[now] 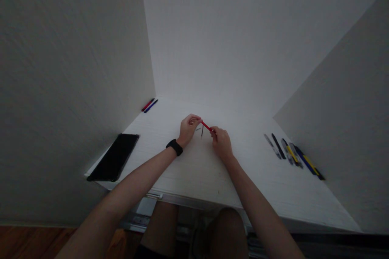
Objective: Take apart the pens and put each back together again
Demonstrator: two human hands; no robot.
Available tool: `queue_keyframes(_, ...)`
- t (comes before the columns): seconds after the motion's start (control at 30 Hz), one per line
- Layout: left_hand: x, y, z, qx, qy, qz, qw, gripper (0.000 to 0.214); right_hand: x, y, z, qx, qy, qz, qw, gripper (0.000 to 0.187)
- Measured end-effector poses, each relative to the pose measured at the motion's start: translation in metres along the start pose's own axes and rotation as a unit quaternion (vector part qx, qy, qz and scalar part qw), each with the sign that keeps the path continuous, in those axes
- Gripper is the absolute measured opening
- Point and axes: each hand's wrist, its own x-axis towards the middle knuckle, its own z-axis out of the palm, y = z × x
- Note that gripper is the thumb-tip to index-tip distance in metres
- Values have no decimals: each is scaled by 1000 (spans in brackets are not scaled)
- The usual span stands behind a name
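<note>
A red pen barrel (206,126) is stretched between my two hands above the white desk, tilted down to the right. My left hand (189,128), with a black band on its wrist, pinches the upper left end. The lower right end sits in the closed fingers of my right hand (222,142). Just below the barrel lies a thin dark stick like a pen refill (202,131). Beside it, near my left fingertips, is a small grey piece (198,129), perhaps a spring, too small to make out surely.
A black tablet-like slab (114,158) lies at the desk's left edge. Behind it, a red pen (148,105) and a blue pen (151,106) rest by the left wall. Several pens (278,146) and markers line the right side. White walls enclose the desk (194,174) on three sides.
</note>
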Motion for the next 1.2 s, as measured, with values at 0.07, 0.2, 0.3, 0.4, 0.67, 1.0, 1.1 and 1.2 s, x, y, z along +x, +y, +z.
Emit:
queue_keyframes(0.07, -2, 4, -1, 25, -13, 4, 1000, 17, 0, 0, 0, 1, 2, 5, 1000, 25)
queue_keyframes(0.2, -4, 9, -1, 20, -28, 8, 999, 20, 0, -1, 0, 5, 2, 11, 1000, 24)
queue_keyframes(0.3, -5, 9, 0, -10, -34, 6, 999, 22, 0, -1, -1, 12, -1, 12, 1000, 23)
queue_keyframes(0.4, -5, 5, 2, -49, -50, -2, 998, 31, 0, -2, -1, 28, 3, 18, 999, 22)
queue_keyframes(0.67, -5, 5, 5, -44, -97, -18, 994, 25, 2, -4, -5, 7, 45, 50, 998, 22)
queue_keyframes(1.0, -4, 11, 1, -81, 23, -14, 996, 31, 0, -6, -19, -263, -127, 215, 932, 27)
queue_keyframes(1.1, -4, 10, 1, -87, 29, -11, 996, 31, 2, -10, -19, -259, -154, 223, 927, 27)
queue_keyframes(1.2, -3, 9, 1, -94, 38, -10, 995, 29, 3, -11, -20, -252, -150, 220, 930, 26)
